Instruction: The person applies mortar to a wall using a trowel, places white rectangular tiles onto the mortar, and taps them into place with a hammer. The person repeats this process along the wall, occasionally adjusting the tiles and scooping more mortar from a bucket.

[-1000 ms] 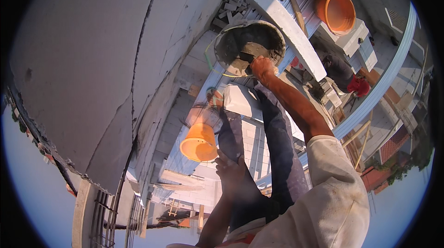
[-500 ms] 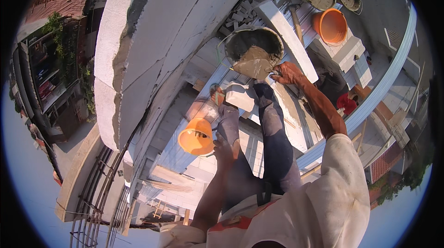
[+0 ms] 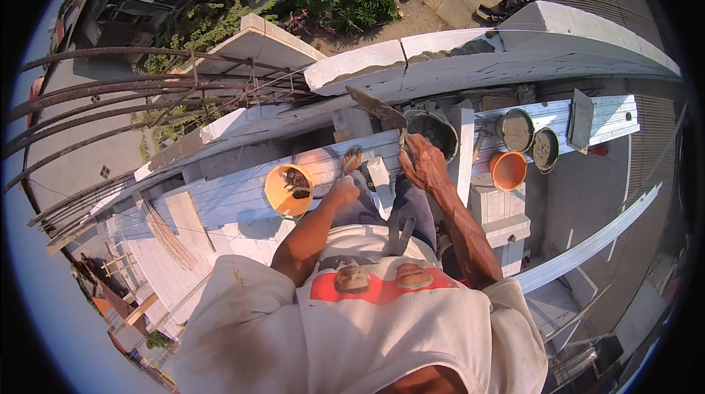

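My right hand is closed around the handle of a trowel. Its blade points away to the left, toward the block wall; grey mortar seems to be on it, though I cannot tell how much. Just beyond that hand stands a black bucket of mortar, partly covered by hand and trowel. My left hand is by my left knee, its fingers hidden from above. To its left is an orange bucket with dark things inside. A white block piece lies between my legs.
Metal planking runs under my feet along the wall. Rusty rebar sticks out at the left. On the right are two mortar buckets, another orange bucket, a long white block and stacked blocks.
My view has swung round toward the wall. The trowel has come up out of the mortar bucket in my right hand and now points to the wall. My left hand stays by my leg.
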Demonstrator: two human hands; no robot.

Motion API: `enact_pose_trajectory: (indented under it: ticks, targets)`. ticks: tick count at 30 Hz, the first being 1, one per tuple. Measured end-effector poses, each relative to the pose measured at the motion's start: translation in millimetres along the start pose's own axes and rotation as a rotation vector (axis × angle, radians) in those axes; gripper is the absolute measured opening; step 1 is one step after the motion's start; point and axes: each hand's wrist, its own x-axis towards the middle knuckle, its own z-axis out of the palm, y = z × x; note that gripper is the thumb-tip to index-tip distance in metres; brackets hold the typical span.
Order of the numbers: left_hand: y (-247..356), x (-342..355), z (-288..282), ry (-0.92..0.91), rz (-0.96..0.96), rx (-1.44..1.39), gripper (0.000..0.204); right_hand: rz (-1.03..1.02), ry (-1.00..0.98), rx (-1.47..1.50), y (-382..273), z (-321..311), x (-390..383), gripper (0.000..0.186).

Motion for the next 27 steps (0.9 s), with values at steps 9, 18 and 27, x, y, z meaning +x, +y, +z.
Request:
enact_pose_trajectory:
  ticks: [9,18,27]
  targets:
    - [-19,56,-1,0.27,0.278,-0.092,0.087,-0.208,0.105,-0.595,-44,19,121,0.021]
    - [-29,31,-7,0.295,0.225,-0.189,0.084,-0.048,0.062,-0.884,12,-51,133,0.018]
    - [-20,34,1,0.566,0.288,-0.078,0.041,0.179,0.051,-1.109,83,-171,170,0.019]
